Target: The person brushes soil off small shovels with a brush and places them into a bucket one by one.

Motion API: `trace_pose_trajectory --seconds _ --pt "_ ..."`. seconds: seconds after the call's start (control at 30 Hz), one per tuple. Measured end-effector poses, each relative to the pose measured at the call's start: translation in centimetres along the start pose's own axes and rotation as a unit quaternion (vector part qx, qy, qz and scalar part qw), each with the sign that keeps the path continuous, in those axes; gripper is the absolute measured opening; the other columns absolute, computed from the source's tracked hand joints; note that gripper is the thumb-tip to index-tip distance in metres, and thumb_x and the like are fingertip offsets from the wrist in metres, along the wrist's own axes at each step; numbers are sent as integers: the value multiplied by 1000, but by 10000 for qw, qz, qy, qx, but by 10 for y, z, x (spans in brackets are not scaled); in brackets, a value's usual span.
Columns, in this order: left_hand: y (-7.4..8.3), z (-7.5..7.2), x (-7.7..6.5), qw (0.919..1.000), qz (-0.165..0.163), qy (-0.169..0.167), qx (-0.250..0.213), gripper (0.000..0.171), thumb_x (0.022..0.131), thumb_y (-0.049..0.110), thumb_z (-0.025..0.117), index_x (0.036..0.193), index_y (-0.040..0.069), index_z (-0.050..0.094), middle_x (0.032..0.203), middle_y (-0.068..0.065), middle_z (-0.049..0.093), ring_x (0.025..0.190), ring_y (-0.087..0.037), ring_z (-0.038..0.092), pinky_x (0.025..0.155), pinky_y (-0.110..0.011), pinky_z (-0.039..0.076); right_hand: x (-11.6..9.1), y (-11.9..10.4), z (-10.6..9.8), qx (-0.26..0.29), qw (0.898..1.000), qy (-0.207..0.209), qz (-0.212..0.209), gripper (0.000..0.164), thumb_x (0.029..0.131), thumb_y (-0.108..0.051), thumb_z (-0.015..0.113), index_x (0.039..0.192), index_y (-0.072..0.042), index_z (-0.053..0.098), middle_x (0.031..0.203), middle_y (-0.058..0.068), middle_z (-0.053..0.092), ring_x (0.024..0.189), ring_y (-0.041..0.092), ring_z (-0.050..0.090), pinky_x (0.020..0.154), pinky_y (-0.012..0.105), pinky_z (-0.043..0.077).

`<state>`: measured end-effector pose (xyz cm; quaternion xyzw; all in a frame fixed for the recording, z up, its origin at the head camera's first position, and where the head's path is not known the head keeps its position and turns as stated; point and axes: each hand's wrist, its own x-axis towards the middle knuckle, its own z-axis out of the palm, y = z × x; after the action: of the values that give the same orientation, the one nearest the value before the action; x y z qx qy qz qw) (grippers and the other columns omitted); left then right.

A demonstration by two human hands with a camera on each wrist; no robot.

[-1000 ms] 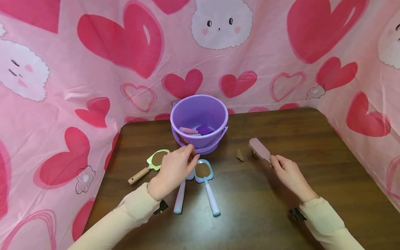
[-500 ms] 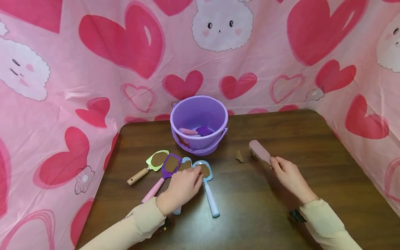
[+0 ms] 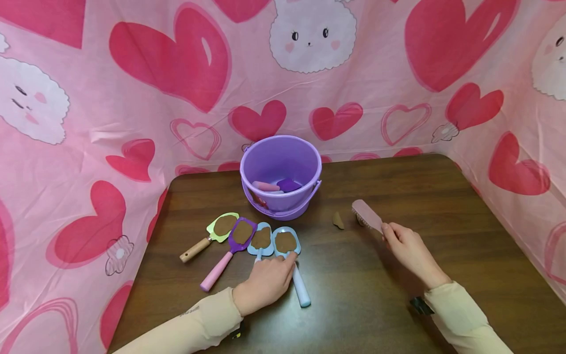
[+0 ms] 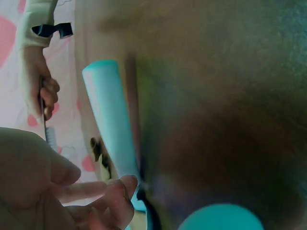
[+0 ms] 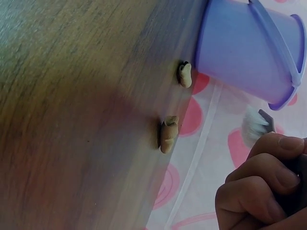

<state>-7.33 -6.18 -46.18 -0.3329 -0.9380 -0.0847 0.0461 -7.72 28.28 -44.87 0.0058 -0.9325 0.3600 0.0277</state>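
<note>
My left hand (image 3: 265,280) is over the necks of two blue toy shovels. Its fingertips touch the neck of the right-hand blue shovel (image 3: 302,287), and the thumb stands apart from the handle (image 4: 111,115) in the left wrist view. The other blue shovel (image 3: 261,237) has its handle mostly hidden under this hand. Brown patches cover the middle of both blades. With my right hand (image 3: 409,250) I grip a pink brush (image 3: 368,214), its white bristles (image 5: 253,127) facing down near a small brown lump (image 5: 169,134).
A purple shovel with pink handle (image 3: 216,271) and a green one with wooden handle (image 3: 195,250) lie to the left, brown-patched too. Behind stands a purple bucket (image 3: 283,209) holding a pink-handled thing (image 3: 266,186). Another brown piece (image 3: 338,221) lies left of the brush.
My left hand has come back from in front of the bucket, down over the blades to the shovel necks, uncovering the purple shovel and both blue blades. The right hand has stayed in place with the brush.
</note>
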Motion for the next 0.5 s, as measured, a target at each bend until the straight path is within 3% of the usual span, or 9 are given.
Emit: trace_pose_trajectory --seconds 0.23,0.37,0.5 --pt "7 4 0 9984 69 -510 -214 15 97 26 47 109 19 53 70 -3 57 54 -21 56 38 -31 31 -1 2 0 3 9999 -66 99 44 100 -41 37 79 -7 55 58 0 44 47 11 38 44 26 31" --pt "8 8 2 9946 53 -924 -469 16 98 30 43 107 21 52 73 -2 56 57 -20 56 41 -31 32 -2 1 0 6 9999 -57 98 43 100 -40 37 78 -7 55 57 -1 44 47 11 37 45 26 31" --pt "8 10 4 9920 100 -1136 -545 15 98 33 42 101 23 53 74 -1 53 58 -17 54 42 -31 32 -2 2 0 12 10000 31 65 42 100 -39 38 78 -7 55 57 -1 44 47 12 38 45 26 31"
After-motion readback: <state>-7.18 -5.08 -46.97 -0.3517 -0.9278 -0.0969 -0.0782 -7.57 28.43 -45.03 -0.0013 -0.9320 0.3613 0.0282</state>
